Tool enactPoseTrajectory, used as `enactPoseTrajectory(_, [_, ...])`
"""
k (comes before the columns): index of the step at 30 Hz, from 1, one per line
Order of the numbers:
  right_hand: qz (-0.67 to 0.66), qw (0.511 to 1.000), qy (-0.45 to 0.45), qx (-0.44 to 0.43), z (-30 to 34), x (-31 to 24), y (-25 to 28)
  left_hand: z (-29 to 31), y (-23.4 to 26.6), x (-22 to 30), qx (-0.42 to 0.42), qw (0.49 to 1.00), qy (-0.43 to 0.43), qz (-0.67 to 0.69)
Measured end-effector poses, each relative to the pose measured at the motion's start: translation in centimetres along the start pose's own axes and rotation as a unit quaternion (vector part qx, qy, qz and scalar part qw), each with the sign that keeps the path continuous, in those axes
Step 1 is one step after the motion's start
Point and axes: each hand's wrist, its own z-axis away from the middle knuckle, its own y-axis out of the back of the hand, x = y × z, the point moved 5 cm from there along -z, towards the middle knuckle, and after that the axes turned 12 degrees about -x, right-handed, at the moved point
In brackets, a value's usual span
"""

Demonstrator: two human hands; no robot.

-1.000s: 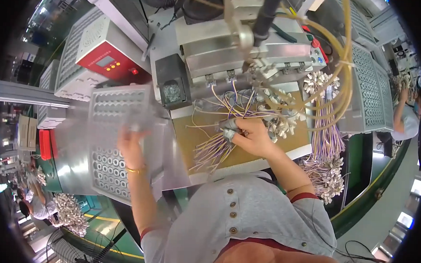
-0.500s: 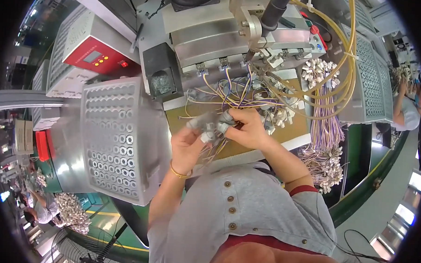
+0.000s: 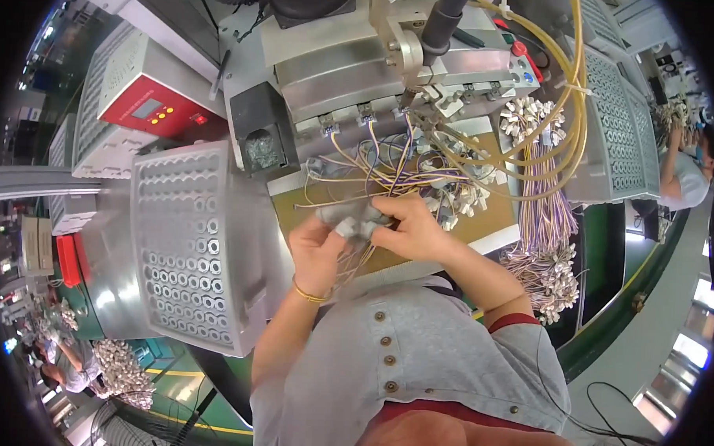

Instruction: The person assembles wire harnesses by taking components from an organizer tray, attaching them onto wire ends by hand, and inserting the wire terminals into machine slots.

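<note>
Bench: brown work mat (image 3: 495, 216) under grey machine (image 3: 355, 58), so wires reach.
Bundle: small grey connector cluster (image 3: 355, 220) over mat's near edge.
Grip: my left hand (image 3: 315, 249) and right hand (image 3: 410, 229) pinch it together.

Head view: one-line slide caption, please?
Both hands, left and right, hold white wire connectors over a brown board.
</note>
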Motion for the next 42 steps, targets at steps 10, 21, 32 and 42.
enactPoseTrajectory(10, [-0.237, 0.96, -0.136, -0.055, 0.9, 2.7, 1.8, -1.7, -3.6, -0.8, -0.103, 0.976, 0.011, 0.19])
enactPoseTrajectory(21, [-0.28, 0.85, -0.066, 0.441, 0.8, 9.0, 10.0, -0.9, 1.2, -6.7, -0.085, 0.98, 0.067, -0.165])
enactPoseTrajectory(32, [-0.362, 0.797, 0.001, 0.483, -1.8, 7.0, 9.2, -0.4, 11.3, -1.4, 0.091, 0.901, -0.049, -0.421])
enactPoseTrajectory(42, [0.178, 0.954, -0.073, 0.231, 3.4, 3.4, 6.2, 1.6, 8.4, 1.6, 0.109, 0.861, -0.105, -0.486])
